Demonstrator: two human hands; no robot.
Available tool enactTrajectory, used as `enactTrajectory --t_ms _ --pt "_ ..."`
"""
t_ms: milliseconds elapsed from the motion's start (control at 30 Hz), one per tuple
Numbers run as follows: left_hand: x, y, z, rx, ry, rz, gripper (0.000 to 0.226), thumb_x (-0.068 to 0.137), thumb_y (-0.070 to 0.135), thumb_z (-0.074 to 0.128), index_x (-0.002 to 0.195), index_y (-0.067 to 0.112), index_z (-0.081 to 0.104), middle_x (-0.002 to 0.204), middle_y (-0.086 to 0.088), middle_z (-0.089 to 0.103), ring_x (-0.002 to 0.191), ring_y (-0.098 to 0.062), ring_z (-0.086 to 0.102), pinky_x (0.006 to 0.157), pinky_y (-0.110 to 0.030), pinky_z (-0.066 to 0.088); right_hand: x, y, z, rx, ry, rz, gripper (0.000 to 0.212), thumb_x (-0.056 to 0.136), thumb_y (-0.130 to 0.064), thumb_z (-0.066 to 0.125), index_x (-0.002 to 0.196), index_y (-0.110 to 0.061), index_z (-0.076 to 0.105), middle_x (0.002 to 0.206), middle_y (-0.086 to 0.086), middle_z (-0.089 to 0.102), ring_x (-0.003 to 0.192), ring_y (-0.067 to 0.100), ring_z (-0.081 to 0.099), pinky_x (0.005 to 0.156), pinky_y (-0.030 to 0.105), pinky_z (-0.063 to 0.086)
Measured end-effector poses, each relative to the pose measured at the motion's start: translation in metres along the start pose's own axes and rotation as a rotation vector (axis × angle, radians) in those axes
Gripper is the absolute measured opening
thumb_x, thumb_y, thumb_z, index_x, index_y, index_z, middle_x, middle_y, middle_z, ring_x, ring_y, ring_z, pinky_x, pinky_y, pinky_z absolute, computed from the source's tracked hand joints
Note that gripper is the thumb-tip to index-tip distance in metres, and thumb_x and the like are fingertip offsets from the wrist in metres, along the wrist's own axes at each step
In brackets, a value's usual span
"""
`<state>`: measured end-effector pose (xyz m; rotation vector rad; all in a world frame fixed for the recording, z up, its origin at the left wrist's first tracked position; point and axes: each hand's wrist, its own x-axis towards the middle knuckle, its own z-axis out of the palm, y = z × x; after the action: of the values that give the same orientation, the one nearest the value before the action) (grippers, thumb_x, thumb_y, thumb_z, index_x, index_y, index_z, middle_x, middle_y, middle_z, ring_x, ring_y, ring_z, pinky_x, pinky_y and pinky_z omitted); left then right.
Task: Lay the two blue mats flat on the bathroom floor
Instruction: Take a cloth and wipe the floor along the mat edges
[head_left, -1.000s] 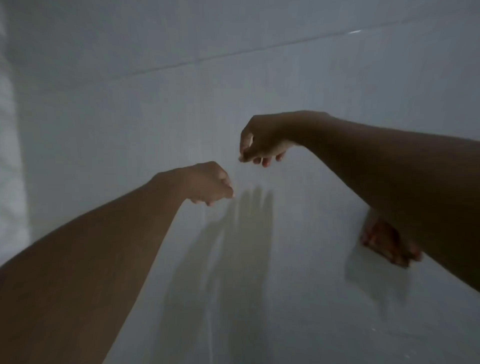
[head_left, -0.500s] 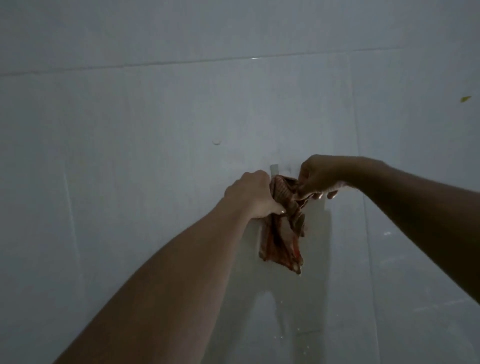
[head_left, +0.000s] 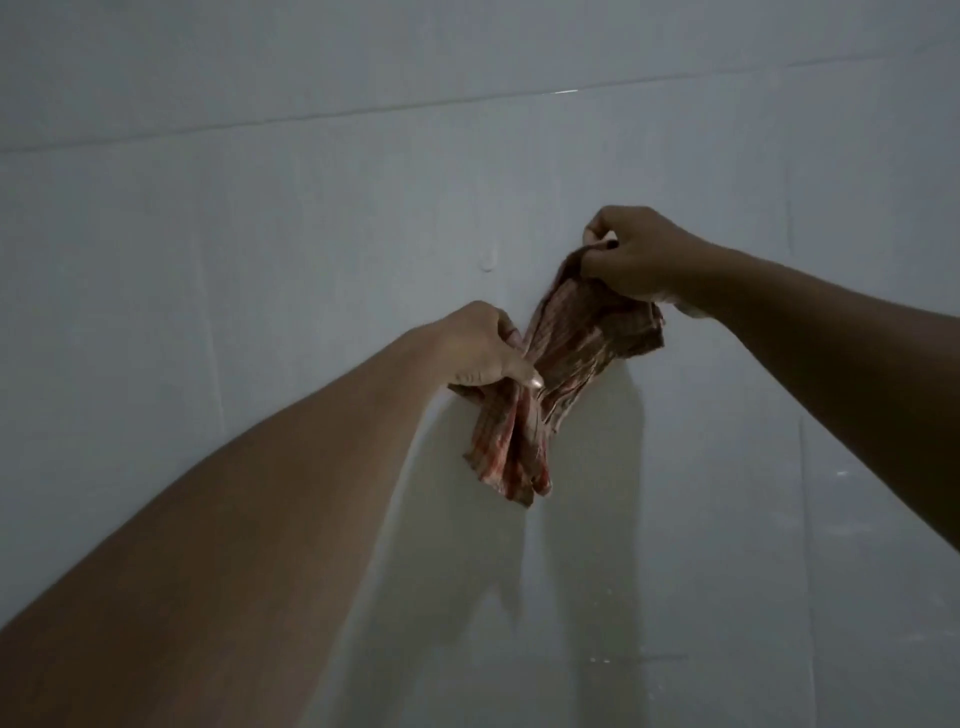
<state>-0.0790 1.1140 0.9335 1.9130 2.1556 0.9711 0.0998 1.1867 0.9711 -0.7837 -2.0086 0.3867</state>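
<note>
A crumpled red-and-brown checked cloth hangs against a pale tiled wall in dim light. My left hand grips the cloth's middle in a bunch, and the lower end dangles below it. My right hand pinches the cloth's top end, higher and to the right. No blue mat is in view.
The tiled wall fills the whole view, with a horizontal grout line above the hands and vertical lines at either side. A small mark sits on the wall left of the cloth. Shadows of my arms fall on the wall below.
Both hands came together on the cloth, and my right hand has since lifted its end up and to the right, stretching the cloth out. The view shifted along the wall.
</note>
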Motion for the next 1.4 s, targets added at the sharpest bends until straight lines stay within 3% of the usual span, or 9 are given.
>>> enactTrajectory --t_ms 133,267,433,600,833,1033,1133,1267,1400 --pt "-0.045 -0.042 -0.050 -0.188 -0.187 -0.175 0.051 0.072 0.036 0.090 0.118 0.019 0.072 0.114 -0.008 0.077 0.105 -0.027 0.074 0.094 -0.045 0.060 -0.004 -0.058 0.036 0.101 -0.218 0.021 0.016 0.095 -0.019 0.055 0.107 -0.015 0.063 0.094 0.013 0.064 0.068 0.026 0.067 0.046 0.034 0.059" --pt "-0.099 -0.110 -0.081 -0.343 -0.202 -0.369 0.058 0.074 0.042 0.087 0.122 0.014 0.073 0.127 -0.013 0.071 0.106 -0.032 0.072 0.094 -0.045 0.059 -0.005 -0.097 0.105 0.130 -0.483 -0.063 0.016 0.092 -0.015 0.059 0.104 -0.010 0.069 0.108 0.024 0.069 0.079 0.032 0.067 0.077 0.051 0.060" --pt "-0.191 -0.206 -0.117 -0.480 0.019 -0.624 0.048 0.091 0.035 0.075 0.127 0.004 0.067 0.127 -0.018 0.067 0.100 -0.033 0.069 0.093 -0.047 0.059 -0.019 -0.170 0.220 0.200 -0.722 -0.210 0.015 0.092 -0.018 0.064 0.104 -0.012 0.071 0.103 0.015 0.072 0.088 0.029 0.074 0.075 0.043 0.063" --pt "-0.310 -0.276 -0.178 -0.326 0.375 -0.874 0.039 0.095 0.037 0.070 0.117 0.005 0.069 0.098 -0.010 0.070 0.079 -0.024 0.067 0.061 -0.030 0.057 -0.070 -0.286 0.321 0.311 -0.905 -0.505 0.019 0.085 -0.022 0.074 0.103 -0.017 0.070 0.104 0.008 0.071 0.090 0.024 0.072 0.074 0.038 0.063" --pt "-0.489 -0.311 -0.280 -0.232 0.779 -0.978 0.023 0.098 0.022 0.062 0.112 0.006 0.072 0.103 -0.015 0.076 0.085 -0.028 0.073 0.067 -0.033 0.060 -0.172 -0.422 0.396 0.394 -1.394 -0.835 0.019 0.089 -0.027 0.070 0.107 -0.020 0.070 0.099 0.002 0.077 0.091 0.021 0.075 0.080 0.040 0.062" --pt "-0.588 -0.294 -0.328 -0.227 0.984 -0.946 0.032 0.101 0.027 0.056 0.119 0.005 0.068 0.111 -0.013 0.071 0.090 -0.027 0.069 0.063 -0.034 0.059 -0.230 -0.509 0.472 0.769 -1.235 -0.677 0.031 0.087 -0.041 0.069 0.113 -0.024 0.064 0.111 -0.001 0.069 0.106 0.017 0.065 0.089 0.041 0.056" --pt "-0.620 -0.286 -0.334 -0.179 1.009 -0.993 0.036 0.102 0.034 0.054 0.119 0.006 0.069 0.102 -0.008 0.070 0.086 -0.023 0.068 0.061 -0.030 0.057 -0.264 -0.545 0.512 0.867 -1.473 -0.592 0.047 0.083 -0.043 0.072 0.126 -0.030 0.057 0.125 -0.001 0.062 0.117 0.019 0.057 0.098 0.047 0.049" --pt "-0.661 -0.283 -0.344 -0.021 1.034 -1.106 0.029 0.102 0.032 0.056 0.114 0.013 0.074 0.111 -0.010 0.072 0.097 -0.028 0.069 0.069 -0.033 0.057 -0.321 -0.595 0.543 1.014 -1.797 -0.632 0.032 0.092 -0.029 0.064 0.118 -0.010 0.065 0.115 0.013 0.069 0.108 0.027 0.065 0.102 0.051 0.048" --pt "-0.708 -0.271 -0.349 0.065 1.083 -1.226 0.021 0.103 0.020 0.056 0.113 0.012 0.073 0.111 -0.013 0.072 0.098 -0.030 0.069 0.073 -0.037 0.057 -0.367 -0.641 0.549 1.136 -1.915 -0.703 0.023 0.097 -0.018 0.054 0.112 -0.003 0.062 0.106 0.014 0.066 0.099 0.029 0.063 0.097 0.048 0.051"
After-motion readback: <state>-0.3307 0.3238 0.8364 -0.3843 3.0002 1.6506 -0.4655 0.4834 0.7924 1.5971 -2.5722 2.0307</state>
